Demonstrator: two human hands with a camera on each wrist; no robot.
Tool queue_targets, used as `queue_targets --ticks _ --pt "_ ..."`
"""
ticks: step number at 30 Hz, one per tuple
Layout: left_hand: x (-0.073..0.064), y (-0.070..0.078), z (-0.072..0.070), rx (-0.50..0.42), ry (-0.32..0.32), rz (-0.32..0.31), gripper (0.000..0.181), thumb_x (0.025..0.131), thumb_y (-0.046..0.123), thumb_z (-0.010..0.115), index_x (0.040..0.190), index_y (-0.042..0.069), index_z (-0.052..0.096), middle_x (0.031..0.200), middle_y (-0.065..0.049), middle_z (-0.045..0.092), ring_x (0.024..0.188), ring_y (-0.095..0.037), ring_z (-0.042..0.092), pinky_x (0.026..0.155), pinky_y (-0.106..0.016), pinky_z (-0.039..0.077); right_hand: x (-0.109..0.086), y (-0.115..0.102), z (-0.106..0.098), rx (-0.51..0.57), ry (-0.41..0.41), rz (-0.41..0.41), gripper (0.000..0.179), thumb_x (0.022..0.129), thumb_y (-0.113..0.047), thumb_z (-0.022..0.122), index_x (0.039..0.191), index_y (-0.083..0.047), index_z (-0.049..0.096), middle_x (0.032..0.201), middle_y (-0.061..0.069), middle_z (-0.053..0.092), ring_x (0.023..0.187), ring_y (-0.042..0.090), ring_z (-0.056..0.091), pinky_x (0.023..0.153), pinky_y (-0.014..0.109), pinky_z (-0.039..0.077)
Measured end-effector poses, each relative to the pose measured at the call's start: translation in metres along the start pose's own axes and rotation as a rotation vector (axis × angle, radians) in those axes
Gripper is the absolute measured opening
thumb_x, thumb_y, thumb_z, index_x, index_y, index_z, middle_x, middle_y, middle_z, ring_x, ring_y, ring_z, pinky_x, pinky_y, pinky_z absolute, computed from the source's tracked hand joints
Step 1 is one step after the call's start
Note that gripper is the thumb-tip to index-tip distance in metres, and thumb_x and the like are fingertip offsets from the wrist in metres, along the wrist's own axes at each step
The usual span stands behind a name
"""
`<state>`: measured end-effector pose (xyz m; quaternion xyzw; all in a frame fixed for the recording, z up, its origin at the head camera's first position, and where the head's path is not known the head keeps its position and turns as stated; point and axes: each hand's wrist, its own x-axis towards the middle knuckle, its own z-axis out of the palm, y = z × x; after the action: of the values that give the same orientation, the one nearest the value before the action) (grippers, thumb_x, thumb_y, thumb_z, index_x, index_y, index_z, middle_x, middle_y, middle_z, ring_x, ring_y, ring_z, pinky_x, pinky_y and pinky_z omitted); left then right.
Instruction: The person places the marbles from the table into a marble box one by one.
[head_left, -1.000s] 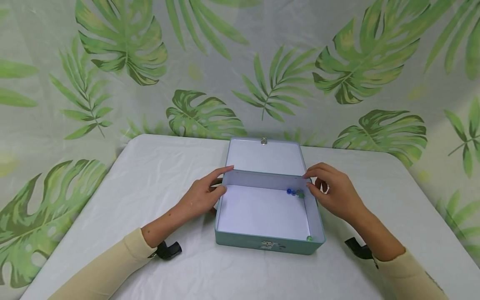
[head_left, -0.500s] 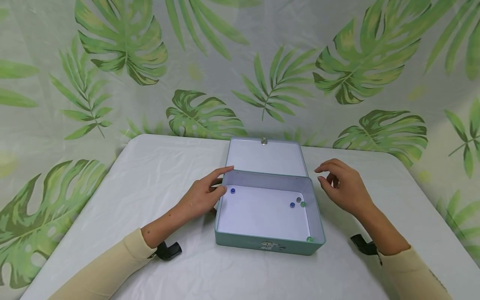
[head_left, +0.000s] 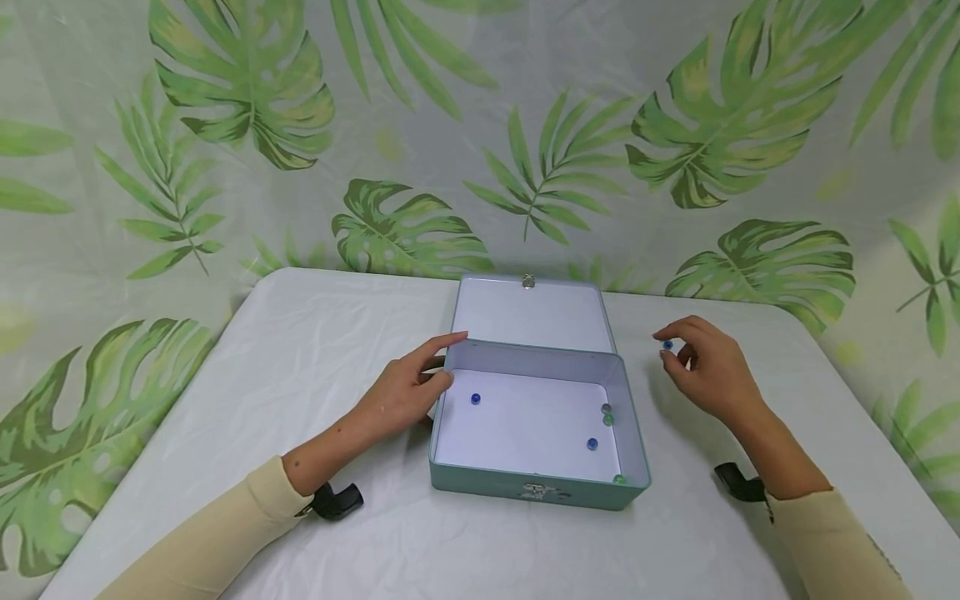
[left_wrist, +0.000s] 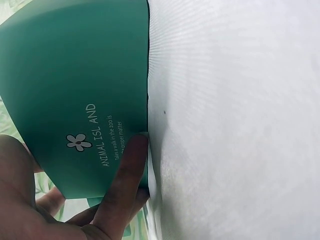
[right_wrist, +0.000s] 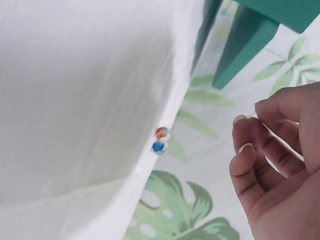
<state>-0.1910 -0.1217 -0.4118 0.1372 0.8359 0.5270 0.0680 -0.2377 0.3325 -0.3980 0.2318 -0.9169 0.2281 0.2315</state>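
Observation:
The tin box (head_left: 540, 494), green outside and pale inside, stands with its lid (head_left: 534, 312) swung back. My left hand (head_left: 405, 387) holds its left side, thumb and index finger at the rim; the left wrist view shows other fingers against the printed outer wall (left_wrist: 75, 90). Inside lie a blue marble (head_left: 476, 399) at left, another blue marble (head_left: 592, 444), and grey and green marbles along the right. My right hand (head_left: 708, 367) hovers right of the box, fingers loosely curled, with nothing visibly held. Beyond it on the table lie blue (right_wrist: 158, 147) and reddish (right_wrist: 161, 133) marbles.
A white cloth covers the table (head_left: 337, 333). Behind it hangs a leaf-patterned sheet (head_left: 420, 125). The box's lid reaches the table's far edge. A metal clasp (head_left: 537, 488) sits on the box's front.
My right hand has moved right, away from the box, uncovering a blue marble. Marbles inside the box have rolled apart, one blue one to the left. My left hand stays put.

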Motion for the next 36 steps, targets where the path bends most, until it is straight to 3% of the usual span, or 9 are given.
queue_targets --ticks 6,15,27,36 --pt "0.000 0.001 0.000 -0.012 -0.004 -0.003 0.057 0.105 0.027 0.053 0.156 0.051 0.047 0.158 -0.012 0.053 0.143 -0.031 0.054 0.063 -0.042 0.063 -0.004 0.012 -0.001 -0.020 -0.048 0.030 0.024 0.088 0.006 0.077 0.108 -0.007 0.077 0.111 0.006 0.070 0.066 0.011 0.059 0.056 0.027 0.045" --pt "-0.001 0.000 0.001 -0.021 -0.018 0.006 0.057 0.106 0.025 0.053 0.157 0.047 0.046 0.157 -0.012 0.054 0.140 -0.031 0.058 0.062 -0.043 0.062 -0.010 0.028 0.000 -0.054 -0.240 0.087 0.036 0.089 0.002 0.077 0.124 0.003 0.072 0.122 0.019 0.064 0.073 0.013 0.057 0.062 0.033 0.047" --pt "-0.001 0.002 0.000 -0.025 -0.012 0.006 0.057 0.106 0.025 0.053 0.156 0.050 0.046 0.157 -0.009 0.054 0.140 -0.029 0.057 0.062 -0.043 0.062 -0.008 0.033 0.004 -0.079 -0.323 0.094 0.037 0.092 -0.001 0.075 0.128 0.007 0.069 0.126 0.023 0.061 0.074 0.016 0.056 0.065 0.036 0.047" --pt "-0.001 0.001 0.000 -0.025 -0.010 -0.002 0.057 0.105 0.025 0.053 0.156 0.050 0.047 0.157 -0.009 0.054 0.139 -0.029 0.059 0.062 -0.044 0.062 -0.010 0.034 0.005 -0.082 -0.318 0.065 0.032 0.091 0.000 0.075 0.122 0.005 0.072 0.125 0.023 0.062 0.071 0.015 0.054 0.064 0.034 0.046"
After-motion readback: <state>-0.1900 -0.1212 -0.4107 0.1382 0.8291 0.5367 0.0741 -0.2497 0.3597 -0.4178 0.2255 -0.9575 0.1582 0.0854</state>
